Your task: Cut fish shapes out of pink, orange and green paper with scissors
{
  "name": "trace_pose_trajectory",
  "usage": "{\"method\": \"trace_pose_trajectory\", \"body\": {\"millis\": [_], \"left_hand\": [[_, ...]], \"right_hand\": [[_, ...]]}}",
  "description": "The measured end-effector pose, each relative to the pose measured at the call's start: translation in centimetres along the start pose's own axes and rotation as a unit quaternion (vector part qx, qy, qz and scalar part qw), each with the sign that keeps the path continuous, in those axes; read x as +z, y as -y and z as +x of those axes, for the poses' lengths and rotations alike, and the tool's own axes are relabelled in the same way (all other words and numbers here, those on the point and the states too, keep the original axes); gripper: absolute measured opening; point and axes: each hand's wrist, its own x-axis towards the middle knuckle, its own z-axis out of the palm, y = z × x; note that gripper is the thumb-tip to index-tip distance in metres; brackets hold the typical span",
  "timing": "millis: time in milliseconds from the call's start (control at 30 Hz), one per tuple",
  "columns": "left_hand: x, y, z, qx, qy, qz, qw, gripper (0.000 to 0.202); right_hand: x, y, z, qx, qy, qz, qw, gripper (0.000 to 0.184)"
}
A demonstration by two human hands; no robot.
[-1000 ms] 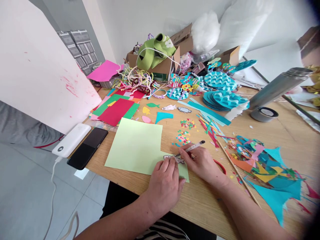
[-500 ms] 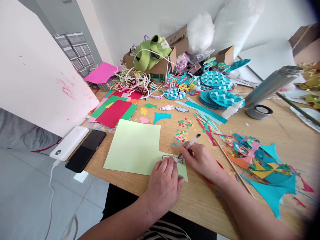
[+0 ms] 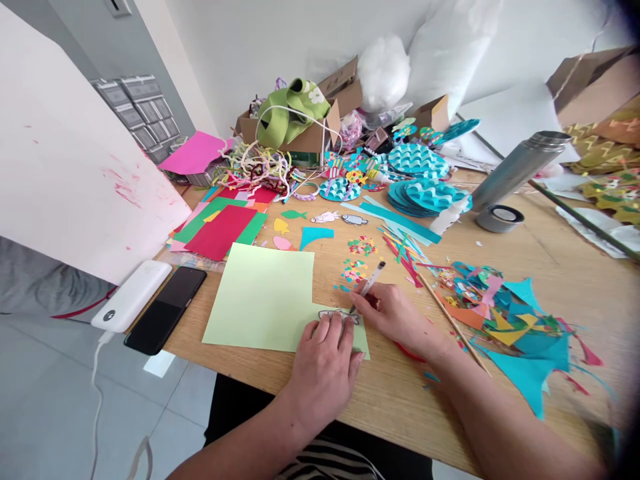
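My right hand (image 3: 395,315) pinches a pen (image 3: 373,279), its tip down at the tail end of a small fish-shaped paper cutout (image 3: 325,313). That cutout lies on the lower right part of a pale green sheet of paper (image 3: 263,293), which has a notch in its upper right corner. My left hand (image 3: 325,363) rests flat with its fingers stretched over the fish, pressing it to the sheet and covering much of it. Beyond the sheet lie more paper fish: a green one (image 3: 294,215), a yellow one (image 3: 281,226) and a pink one (image 3: 281,243).
A phone (image 3: 166,310) and a white power bank (image 3: 133,295) lie at the left edge. Paper scraps (image 3: 520,333) and a wooden stick (image 3: 453,323) are on the right. A steel flask (image 3: 523,170), glue bottle (image 3: 450,217) and blue discs (image 3: 425,197) stand farther back.
The view has shifted slightly, so most things appear a little farther left. The pen tip remains near the fish's tail, and the left hand still presses down.
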Motion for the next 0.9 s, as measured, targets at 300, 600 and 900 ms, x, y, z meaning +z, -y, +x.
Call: {"method": "trace_pose_trajectory", "body": {"millis": [300, 600, 900], "left_hand": [[-0.3, -0.1, 0.3, 0.006, 0.004, 0.004, 1.0, 0.045], [-0.9, -0.3, 0.8, 0.008, 0.007, 0.005, 1.0, 0.041], [-0.8, -0.3, 0.8, 0.011, 0.0, 0.01, 1.0, 0.039]], "right_hand": [[-0.9, 0.5, -0.7, 0.004, 0.013, -0.005, 1.0, 0.03], [0.3, -0.1, -0.9, 0.041, -0.021, -0.009, 0.999, 0.034], [0.0, -0.3, -0.9, 0.025, -0.028, -0.002, 0.999, 0.032]]}}
